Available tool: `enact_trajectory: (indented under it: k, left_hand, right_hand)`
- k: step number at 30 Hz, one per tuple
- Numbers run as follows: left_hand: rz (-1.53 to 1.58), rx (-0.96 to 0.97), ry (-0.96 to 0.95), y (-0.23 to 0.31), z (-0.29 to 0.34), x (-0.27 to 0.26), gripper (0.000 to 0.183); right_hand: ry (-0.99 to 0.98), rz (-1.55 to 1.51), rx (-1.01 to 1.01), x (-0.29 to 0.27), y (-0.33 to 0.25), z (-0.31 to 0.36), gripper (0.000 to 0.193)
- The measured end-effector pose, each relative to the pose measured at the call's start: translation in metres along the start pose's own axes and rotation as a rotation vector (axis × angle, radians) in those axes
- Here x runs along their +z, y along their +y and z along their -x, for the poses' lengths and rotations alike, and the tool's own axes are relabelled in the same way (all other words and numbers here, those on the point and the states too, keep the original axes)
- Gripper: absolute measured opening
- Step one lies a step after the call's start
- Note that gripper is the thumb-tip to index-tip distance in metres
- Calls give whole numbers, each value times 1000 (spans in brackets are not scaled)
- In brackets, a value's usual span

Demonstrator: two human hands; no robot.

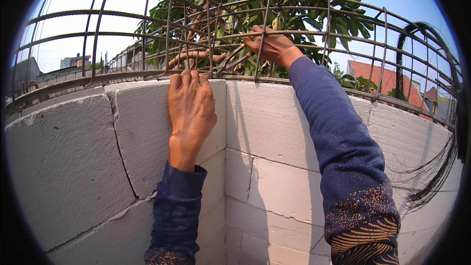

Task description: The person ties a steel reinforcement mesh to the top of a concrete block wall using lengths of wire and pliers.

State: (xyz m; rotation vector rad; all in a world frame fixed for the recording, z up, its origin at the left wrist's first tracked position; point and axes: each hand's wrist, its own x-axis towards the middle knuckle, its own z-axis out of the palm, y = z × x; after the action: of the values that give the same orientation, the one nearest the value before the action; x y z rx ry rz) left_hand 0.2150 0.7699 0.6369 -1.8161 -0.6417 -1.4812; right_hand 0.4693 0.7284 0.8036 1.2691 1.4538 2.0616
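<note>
At the inner corner of a white block wall [274, 118], my left hand [190, 100] is raised to the top edge. Its fingers curl forward by the lowest bar of a rebar cage [294, 33], and the fingertips are hidden. My right hand [270, 46] reaches through the bars, wrapped round the handles of dark metal pincers [231, 64] with yellowish marks. The pincers slant down to the left, their jaws close to the lower bars at the corner. Whether the jaws grip anything is too small to tell.
A bundle of thin black tie wire [400, 59] hangs over the cage at the right, its loose ends trailing down the wall. Leafy branches [304, 0] stand close behind the corner, with a thick brown branch [198, 56] among the bars. A red tiled roof [375, 76] lies beyond.
</note>
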Motion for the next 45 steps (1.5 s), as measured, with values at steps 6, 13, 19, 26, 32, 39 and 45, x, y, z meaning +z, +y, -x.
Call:
enact_trajectory:
  k: [6,13,19,26,32,39,45]
  left_hand:
    - [-9,8,1,4,-2,1,30]
    - [-51,-41,-82,6,-6,-5,48]
    - [-62,-44,-80,6,-5,-3,51]
    - [-106,-63,-20,9,-8,4,50]
    - [-104,-59,-14,6,-8,5,49]
    - [-79,-85,-62,9,-9,3,48]
    - [-79,-73,-14,11,-9,6,50]
  right_hand:
    - [-90,20,-25,9,-1,-20,31]
    - [-31,-38,54,33,9,-21,22]
    - [38,-122,56,16,10,-25,4]
    - [189,-239,41,5,12,-11,9]
    - [-82,-315,160,-20,2,-3,15]
    - [-284,-377,203,-23,3,-8,18]
    - [-124,-193,182,-4,1,3,22]
